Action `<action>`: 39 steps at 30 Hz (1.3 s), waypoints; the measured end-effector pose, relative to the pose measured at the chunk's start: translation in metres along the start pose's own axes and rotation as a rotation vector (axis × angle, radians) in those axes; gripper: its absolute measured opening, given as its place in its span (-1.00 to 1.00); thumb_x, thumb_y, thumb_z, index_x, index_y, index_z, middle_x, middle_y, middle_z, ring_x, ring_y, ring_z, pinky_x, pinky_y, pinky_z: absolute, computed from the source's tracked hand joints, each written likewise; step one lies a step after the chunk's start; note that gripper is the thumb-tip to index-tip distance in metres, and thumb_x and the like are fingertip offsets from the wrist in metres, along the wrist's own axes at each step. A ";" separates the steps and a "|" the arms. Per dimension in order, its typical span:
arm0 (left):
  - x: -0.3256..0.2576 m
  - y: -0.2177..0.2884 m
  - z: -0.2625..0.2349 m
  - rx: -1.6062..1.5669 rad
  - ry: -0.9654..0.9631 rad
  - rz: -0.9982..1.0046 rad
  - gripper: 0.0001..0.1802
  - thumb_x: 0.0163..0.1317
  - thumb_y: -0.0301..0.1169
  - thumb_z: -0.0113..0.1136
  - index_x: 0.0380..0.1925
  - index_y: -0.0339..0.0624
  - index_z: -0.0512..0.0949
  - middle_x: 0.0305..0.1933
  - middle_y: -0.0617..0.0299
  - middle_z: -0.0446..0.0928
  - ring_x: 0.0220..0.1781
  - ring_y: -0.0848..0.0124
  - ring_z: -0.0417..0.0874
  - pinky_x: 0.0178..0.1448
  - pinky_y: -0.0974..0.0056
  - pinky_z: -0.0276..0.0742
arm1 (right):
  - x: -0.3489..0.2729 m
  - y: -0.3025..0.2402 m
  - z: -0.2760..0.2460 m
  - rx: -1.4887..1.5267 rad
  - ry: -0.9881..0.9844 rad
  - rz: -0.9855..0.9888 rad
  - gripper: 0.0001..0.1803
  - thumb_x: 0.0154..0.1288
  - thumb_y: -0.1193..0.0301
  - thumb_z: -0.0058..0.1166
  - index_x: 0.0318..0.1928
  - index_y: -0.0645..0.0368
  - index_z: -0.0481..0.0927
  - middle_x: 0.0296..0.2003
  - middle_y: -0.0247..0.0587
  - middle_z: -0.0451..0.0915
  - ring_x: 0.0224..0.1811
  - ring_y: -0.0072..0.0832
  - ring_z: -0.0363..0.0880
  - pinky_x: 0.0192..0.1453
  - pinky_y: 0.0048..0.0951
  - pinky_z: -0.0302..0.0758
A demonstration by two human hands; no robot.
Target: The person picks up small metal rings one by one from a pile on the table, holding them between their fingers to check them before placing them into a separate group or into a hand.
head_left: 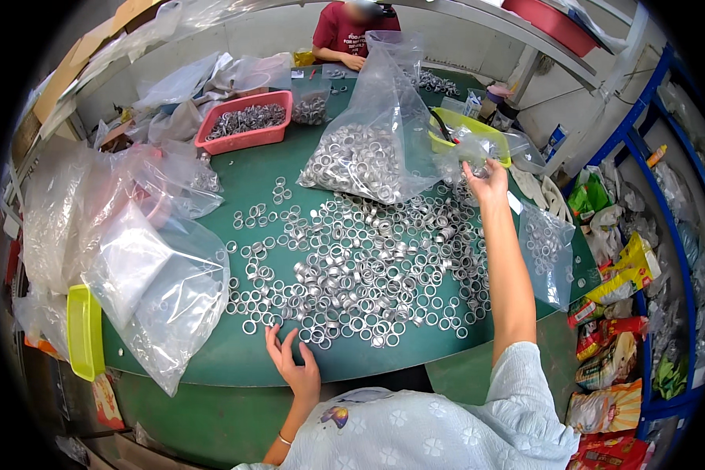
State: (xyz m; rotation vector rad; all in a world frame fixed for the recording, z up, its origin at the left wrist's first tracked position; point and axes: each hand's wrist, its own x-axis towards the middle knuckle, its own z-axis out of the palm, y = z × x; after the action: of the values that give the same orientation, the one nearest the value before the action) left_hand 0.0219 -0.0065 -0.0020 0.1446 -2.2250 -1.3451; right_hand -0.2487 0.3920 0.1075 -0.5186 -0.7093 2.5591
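A broad heap of small silver metal rings [368, 270] is spread across the green table [247, 352]. At its front edge is my left hand [294, 366], fingers apart, the fingertips by the nearest rings and nothing held. My right arm is stretched forward over the right side of the heap. My right hand [487, 184] is beside the yellow-green basket [478, 125], thumb and fingers apart, close to crumpled clear plastic in it. A black-and-red handled tool [443, 127] leans in that basket. Behind the heap stands a large clear bag [360, 160] filled with rings.
A pink tray [247, 129] of metal parts is at the back left. Clear plastic bags [168, 282] cover the left side, near a second yellow-green basket [84, 333]. A bag of rings [546, 251] lies right. A person [356, 35] sits opposite. Blue shelving [674, 196] stands at right.
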 end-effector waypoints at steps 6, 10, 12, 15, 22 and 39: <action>-0.001 -0.001 0.000 0.069 -0.004 0.021 -0.64 -0.01 -0.74 0.00 -0.16 -0.27 0.49 0.20 -0.06 0.22 0.37 -0.04 0.11 0.38 0.05 0.06 | 0.003 0.010 -0.002 -0.404 -0.049 -0.119 -0.49 0.15 0.49 -0.03 0.12 0.32 0.18 0.17 -0.06 0.21 0.15 -0.14 0.25 0.29 -0.03 0.14; -0.002 0.000 0.001 0.072 -0.028 0.032 -0.68 0.02 -0.71 0.01 -0.17 -0.30 0.50 0.19 -0.09 0.22 0.37 -0.07 0.10 0.37 0.03 0.06 | 0.012 0.012 -0.028 -0.358 -0.168 -0.017 -0.56 0.15 0.55 -0.06 0.06 0.33 0.21 0.02 -0.10 0.32 0.03 -0.11 0.34 0.11 -0.13 0.36; -0.002 -0.001 0.004 0.067 -0.032 0.043 -0.67 0.01 -0.72 0.02 -0.17 -0.30 0.50 0.19 -0.09 0.22 0.37 -0.07 0.10 0.36 0.03 0.07 | 0.019 0.006 -0.038 -0.383 -0.070 0.055 -0.54 0.14 0.53 -0.04 0.07 0.31 0.23 0.08 -0.07 0.28 0.11 -0.06 0.28 0.21 -0.05 0.26; -0.002 -0.002 0.003 0.086 -0.022 0.055 -0.67 0.02 -0.72 0.02 -0.16 -0.30 0.50 0.20 -0.10 0.22 0.36 -0.07 0.10 0.36 0.03 0.07 | 0.009 0.006 -0.030 -0.484 0.012 0.093 -0.48 0.15 0.46 -0.03 0.14 0.27 0.23 0.18 0.04 0.19 0.23 -0.06 0.15 0.29 0.09 0.06; -0.001 0.001 0.003 0.130 -0.043 0.040 -0.67 0.02 -0.72 0.02 -0.17 -0.29 0.50 0.20 -0.10 0.21 0.35 -0.07 0.11 0.36 0.02 0.09 | -0.052 -0.011 -0.018 -0.951 -0.227 0.030 -0.42 0.26 0.34 -0.06 0.29 0.09 0.19 0.34 -0.06 0.04 0.41 -0.13 -0.10 0.35 0.13 -0.13; 0.002 0.056 0.080 0.382 -0.778 0.471 -0.36 0.01 -0.31 0.25 0.16 0.03 0.32 0.31 0.12 0.16 0.38 0.00 0.06 0.26 -0.42 -0.18 | -0.232 0.101 -0.124 -1.913 -0.860 -0.495 -0.35 0.22 0.18 0.01 0.23 0.23 0.19 0.30 0.06 0.01 0.35 0.13 -0.11 0.25 0.28 -0.08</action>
State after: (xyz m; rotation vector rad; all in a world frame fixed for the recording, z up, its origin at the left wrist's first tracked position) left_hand -0.0091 0.0837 0.0174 -0.8534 -2.8627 -0.7639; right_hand -0.0287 0.2470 0.0073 0.3605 -2.9097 0.7878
